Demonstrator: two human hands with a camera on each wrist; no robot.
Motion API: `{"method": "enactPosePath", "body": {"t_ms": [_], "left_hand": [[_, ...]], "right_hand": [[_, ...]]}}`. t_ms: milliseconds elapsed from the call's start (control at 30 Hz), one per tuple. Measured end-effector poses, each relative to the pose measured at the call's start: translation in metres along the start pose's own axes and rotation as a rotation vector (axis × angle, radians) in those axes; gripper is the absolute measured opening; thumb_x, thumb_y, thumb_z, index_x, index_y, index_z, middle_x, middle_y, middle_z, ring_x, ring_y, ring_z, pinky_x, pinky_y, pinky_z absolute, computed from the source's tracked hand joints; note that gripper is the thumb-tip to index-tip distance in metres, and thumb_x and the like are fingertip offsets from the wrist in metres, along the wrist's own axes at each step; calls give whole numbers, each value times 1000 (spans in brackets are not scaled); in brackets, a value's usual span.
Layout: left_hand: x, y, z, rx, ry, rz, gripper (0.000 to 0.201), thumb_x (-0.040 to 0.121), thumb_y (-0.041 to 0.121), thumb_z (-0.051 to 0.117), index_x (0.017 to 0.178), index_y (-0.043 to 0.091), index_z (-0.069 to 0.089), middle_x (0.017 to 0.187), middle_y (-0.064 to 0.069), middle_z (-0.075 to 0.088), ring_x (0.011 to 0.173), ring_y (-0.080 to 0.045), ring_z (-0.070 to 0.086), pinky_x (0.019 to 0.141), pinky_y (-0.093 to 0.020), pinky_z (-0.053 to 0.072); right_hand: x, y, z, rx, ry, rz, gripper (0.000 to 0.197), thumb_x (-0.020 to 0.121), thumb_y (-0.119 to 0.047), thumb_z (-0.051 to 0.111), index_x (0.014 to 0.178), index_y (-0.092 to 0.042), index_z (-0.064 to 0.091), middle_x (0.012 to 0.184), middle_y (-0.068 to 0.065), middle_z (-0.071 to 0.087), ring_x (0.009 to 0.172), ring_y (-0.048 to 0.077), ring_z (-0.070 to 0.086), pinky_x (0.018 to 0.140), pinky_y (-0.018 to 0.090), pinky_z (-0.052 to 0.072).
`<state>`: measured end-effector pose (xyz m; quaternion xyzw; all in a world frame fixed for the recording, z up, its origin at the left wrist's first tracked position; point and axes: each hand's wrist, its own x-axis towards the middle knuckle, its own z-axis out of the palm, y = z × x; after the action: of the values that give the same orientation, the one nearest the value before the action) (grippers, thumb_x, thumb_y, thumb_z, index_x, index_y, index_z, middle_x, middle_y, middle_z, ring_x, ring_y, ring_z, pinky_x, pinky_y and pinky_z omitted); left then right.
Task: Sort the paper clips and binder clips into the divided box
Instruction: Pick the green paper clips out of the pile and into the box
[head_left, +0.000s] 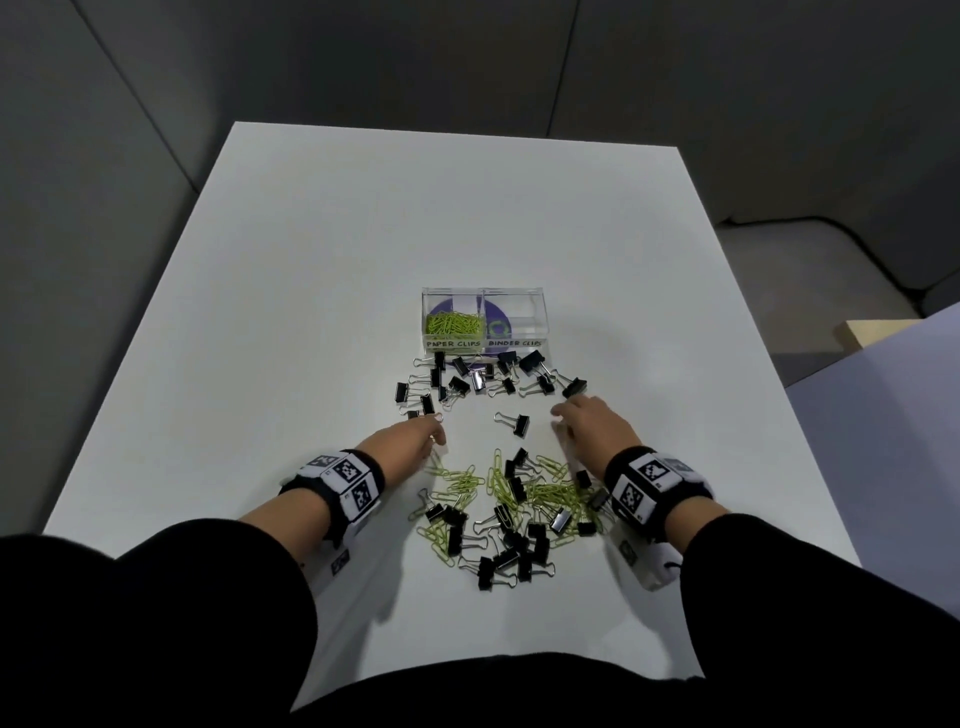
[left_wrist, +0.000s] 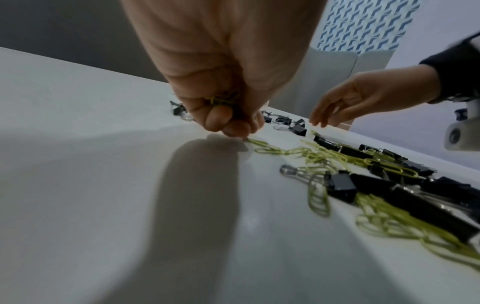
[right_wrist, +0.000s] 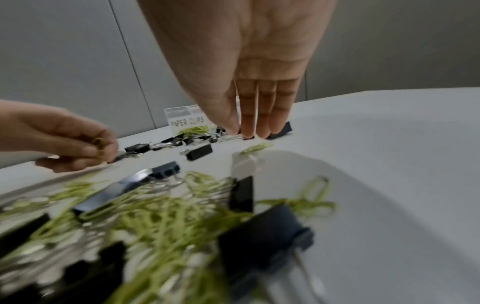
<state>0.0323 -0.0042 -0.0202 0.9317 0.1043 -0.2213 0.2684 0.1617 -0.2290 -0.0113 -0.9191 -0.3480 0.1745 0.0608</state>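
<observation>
1. Divided box (head_left: 540, 332), clear, far of centre on white table (head_left: 311, 260). Handwritten labels: "PAPER CLIPS" left, "BINDER CLIPS" right.
2. Green paper clips (head_left: 453, 323) in left compartment; more mixed with black binder clips (head_left: 511, 540) in near pile.
3. Left hand (left_wrist: 221, 86) curled, gripping green clips.
4. Right hand (right_wrist: 249, 82) flat, fingers straight, holding nothing.

Divided box (head_left: 537, 312) mid-worktop (head_left: 311, 260); binder clips (head_left: 470, 376) just before it; mixed clip heap (head_left: 519, 504) nearer (paper clips (head_left: 452, 323) in left compartment).
</observation>
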Motion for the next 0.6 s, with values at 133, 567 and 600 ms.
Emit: {"method": "enactPosePath", "body": {"t_ms": [133, 567, 600], "left_hand": [[-6, -1, 6, -30, -7, -21, 12, 98, 19, 35, 97, 15, 45, 90, -1, 56, 81, -19, 52, 68, -26, 40], [-22, 12, 2, 217, -84, 53, 37, 95, 46, 39, 115, 18, 52, 102, 2, 64, 89, -15, 57, 74, -24, 40], [-25, 14, 3, 253, -99, 68, 39, 91, 50, 46, 116, 20, 52, 102, 3, 63, 90, -14, 56, 75, -25, 40]], "right_hand": [[0, 6, 8, -135, -57, 8, 33, 90, -1, 46, 122, -6, 53, 129, 13, 50, 114, 31, 46, 93, 38, 45], [-9, -32, 21, -262, -91, -282, 32, 92, -22, 51, 122, -14, 55, 126, 10, 54, 110, 29, 50, 88, 36, 44], [-9, -33, 23, -254, -92, -267, 31, 92, -20, 52, 122, -12, 54, 124, 11, 54, 108, 30, 51, 87, 37, 45]]}}
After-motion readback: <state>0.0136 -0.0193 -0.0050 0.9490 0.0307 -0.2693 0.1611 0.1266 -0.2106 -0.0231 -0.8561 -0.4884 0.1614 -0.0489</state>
